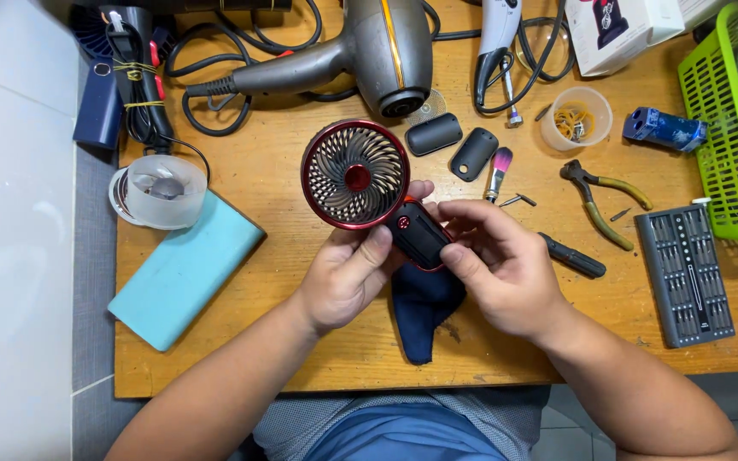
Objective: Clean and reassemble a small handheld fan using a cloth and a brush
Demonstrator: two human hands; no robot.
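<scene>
The handheld fan has a glossy red metallic-looking rim and a smooth black plastic handle. Under it lies dark blue cloth on the worn, matt wooden table; left of the fan, a matt teal slab.

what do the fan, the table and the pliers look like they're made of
Fan: glossy red rim with highlights and a black handle, probably plastic, though the rim could be metal. Table: bare wood, yellow-brown with visible grain and scuffs. Pliers: dark dull metal jaws, handles in an olive sleeve that looks like rubber or plastic.
</scene>
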